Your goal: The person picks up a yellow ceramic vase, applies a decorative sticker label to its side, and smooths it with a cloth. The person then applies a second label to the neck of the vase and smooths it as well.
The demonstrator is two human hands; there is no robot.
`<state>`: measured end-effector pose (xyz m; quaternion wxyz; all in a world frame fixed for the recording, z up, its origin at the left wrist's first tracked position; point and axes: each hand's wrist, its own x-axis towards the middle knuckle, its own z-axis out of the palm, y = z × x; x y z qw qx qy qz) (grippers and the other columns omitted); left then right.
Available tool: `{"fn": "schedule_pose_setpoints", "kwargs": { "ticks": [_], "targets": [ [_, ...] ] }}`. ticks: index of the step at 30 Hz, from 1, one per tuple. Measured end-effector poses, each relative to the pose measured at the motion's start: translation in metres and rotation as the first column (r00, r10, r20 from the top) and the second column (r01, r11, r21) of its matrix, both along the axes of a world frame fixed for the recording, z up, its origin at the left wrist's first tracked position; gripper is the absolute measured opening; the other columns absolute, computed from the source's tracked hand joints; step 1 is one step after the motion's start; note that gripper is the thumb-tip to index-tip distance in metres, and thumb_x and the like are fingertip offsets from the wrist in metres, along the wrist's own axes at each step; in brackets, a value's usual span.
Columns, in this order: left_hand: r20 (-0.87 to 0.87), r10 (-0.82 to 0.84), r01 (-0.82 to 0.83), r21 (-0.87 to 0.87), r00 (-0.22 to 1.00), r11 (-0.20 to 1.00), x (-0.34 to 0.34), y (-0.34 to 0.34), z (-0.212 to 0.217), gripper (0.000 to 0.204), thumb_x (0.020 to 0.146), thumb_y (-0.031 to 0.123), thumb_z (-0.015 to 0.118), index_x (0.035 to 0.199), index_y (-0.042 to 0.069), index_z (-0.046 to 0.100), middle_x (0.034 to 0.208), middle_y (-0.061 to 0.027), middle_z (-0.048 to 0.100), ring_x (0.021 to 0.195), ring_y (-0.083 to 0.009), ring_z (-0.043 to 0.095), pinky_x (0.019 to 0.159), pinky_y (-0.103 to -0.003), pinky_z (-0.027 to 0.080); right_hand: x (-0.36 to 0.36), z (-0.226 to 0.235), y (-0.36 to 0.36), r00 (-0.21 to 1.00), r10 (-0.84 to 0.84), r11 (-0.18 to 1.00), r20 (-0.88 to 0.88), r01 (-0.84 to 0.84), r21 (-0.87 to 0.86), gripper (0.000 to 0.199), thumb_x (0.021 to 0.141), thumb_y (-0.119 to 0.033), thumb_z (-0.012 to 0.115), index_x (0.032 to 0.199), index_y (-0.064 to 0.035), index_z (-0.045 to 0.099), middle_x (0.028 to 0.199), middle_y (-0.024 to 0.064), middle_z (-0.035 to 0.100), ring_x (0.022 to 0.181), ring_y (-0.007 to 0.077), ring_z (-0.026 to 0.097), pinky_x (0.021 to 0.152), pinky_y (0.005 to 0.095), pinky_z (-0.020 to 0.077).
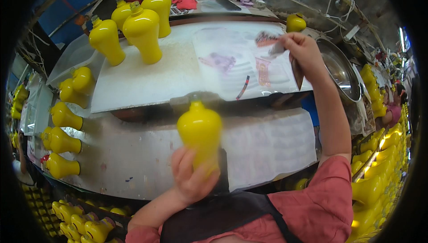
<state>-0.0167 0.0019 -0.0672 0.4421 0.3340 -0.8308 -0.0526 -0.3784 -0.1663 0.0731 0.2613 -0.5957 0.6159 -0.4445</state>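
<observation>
My left hand [189,176] is closed around the lower part of a glossy yellow bottle [199,127], whose short neck points to the far side. My right hand [305,53] pinches a thin, limp printed piece, like a decal [267,40], with dark and reddish patterning, over the right part of the white work board [147,84]. Below that hand, a red-and-yellow printed decal [264,72] lies on the wet-looking sheet. Nearby are a purple printed patch [218,62] and a narrow dark strip [243,87].
Several yellow bottles [142,33] stand at the board's far left; others [64,116] lie along the left edge. A round metal basin [341,69] is at the right. Racks of yellow bottles [379,176] fill the right side, and more [84,223] sit lower left. Another person [393,109] is far right.
</observation>
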Motion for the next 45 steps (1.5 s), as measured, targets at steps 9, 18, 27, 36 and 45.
{"fn": "schedule_pose_setpoints", "kwargs": {
  "ticks": [9,18,27,36,45],
  "targets": [
    [-0.861,0.184,0.808,0.508,0.474,0.298,-0.071,0.001,0.058,0.041,0.106,0.018,0.061,0.142,0.000,0.058,0.140,-0.0100,0.063,0.128,-0.0207,0.060,0.111,-0.039,0.046,0.108,-0.046,0.177,0.893,-0.044,0.825,-0.447,-0.220,-0.521,0.019,0.085,-0.008,0.083,0.104,-0.0073,0.077,0.076,0.0071,0.071,0.059,0.0199,0.063,0.052,0.0312,0.0462],
    [-0.819,0.322,0.753,0.568,0.476,0.332,-0.034,0.025,0.066,0.019,0.109,0.016,0.053,0.113,0.003,0.067,0.107,-0.0177,0.076,0.098,-0.0258,0.076,0.092,-0.045,0.062,0.114,-0.048,0.209,0.900,0.332,0.909,-0.283,-0.385,-0.158,0.039,0.089,-0.019,0.083,0.125,-0.0072,0.074,0.067,0.0045,0.061,0.056,0.0164,0.058,0.053,0.0317,0.0450],
    [-0.764,0.205,0.687,0.642,0.612,0.340,0.005,0.050,0.078,0.019,0.092,0.000,0.072,0.108,0.001,0.062,0.107,-0.0152,0.074,0.100,-0.0237,0.073,0.092,-0.039,0.060,0.114,-0.055,0.204,0.729,0.660,0.575,0.182,-0.646,0.502,0.030,0.088,-0.024,0.081,0.111,-0.0035,0.078,0.087,0.0048,0.071,0.076,0.0111,0.060,0.069,0.0299,0.0485],
    [-0.527,0.407,0.308,0.815,0.746,0.491,0.026,0.066,0.027,0.013,0.092,0.005,0.076,0.102,0.002,0.068,0.089,-0.0060,0.071,0.081,-0.0135,0.066,0.074,-0.028,0.053,0.116,-0.098,0.224,0.882,0.444,0.677,0.155,-0.444,0.587,0.019,0.091,-0.015,0.079,0.103,-0.0003,0.077,0.086,0.0017,0.073,0.078,0.0076,0.063,0.071,0.0258,0.0516],
    [-0.653,0.432,0.382,0.735,0.623,0.560,0.035,0.064,0.013,0.018,0.091,0.005,0.077,0.106,0.002,0.068,0.089,-0.0060,0.071,0.077,-0.0131,0.067,0.069,-0.027,0.053,0.120,-0.084,0.225,0.899,0.437,0.775,0.017,-0.386,0.500,0.022,0.090,-0.020,0.076,0.096,0.0005,0.077,0.078,0.0070,0.072,0.072,0.0121,0.063,0.070,0.0309,0.0528]
  ]
}}
